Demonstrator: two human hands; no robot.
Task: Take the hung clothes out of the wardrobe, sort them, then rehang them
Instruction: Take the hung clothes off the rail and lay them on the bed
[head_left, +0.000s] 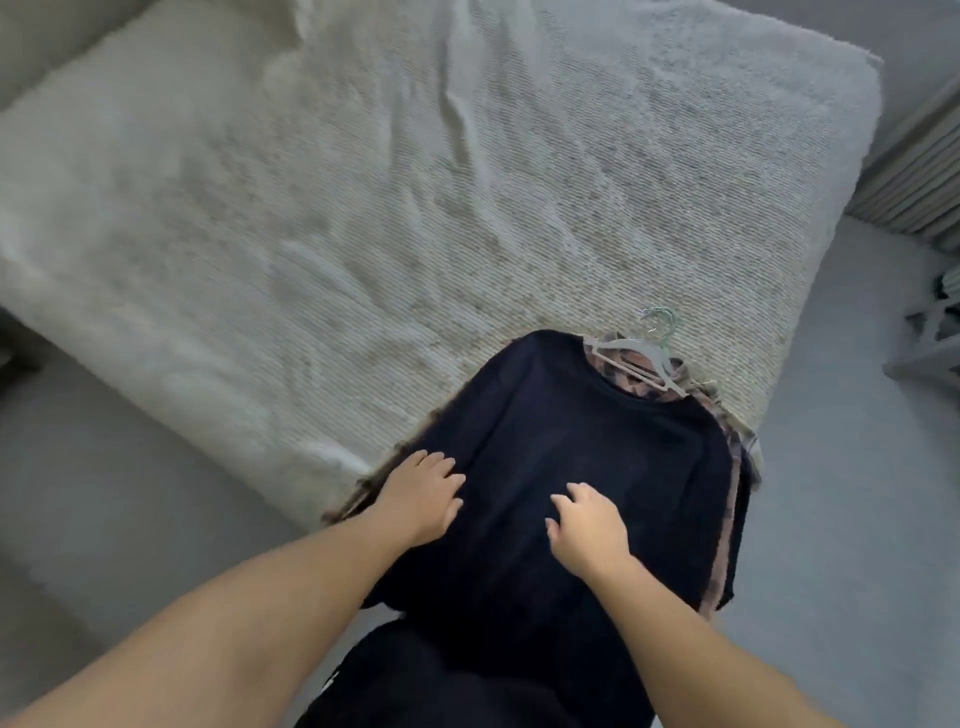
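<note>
A dark navy top (582, 447) lies on the near right corner of the bed (363, 208), on top of a stack of hung clothes. Pale hangers (644, 358) with greenish hooks stick out at its neck. A brown patterned garment (737, 436) shows under it along the right edge and at the collar. My left hand (423, 493) rests flat on the top's left side, fingers spread. My right hand (587, 525) lies on its middle, fingers slightly curled. Neither hand grips anything. The clothes' lower part hangs over the bed edge toward me.
The bed carries a cream textured blanket. Grey carpet (831, 467) runs on the right and a grey surface (104, 467) lies on the left. A radiator or pleated curtain (914, 176) stands at the far right, with a pale piece of furniture (930, 343) below it.
</note>
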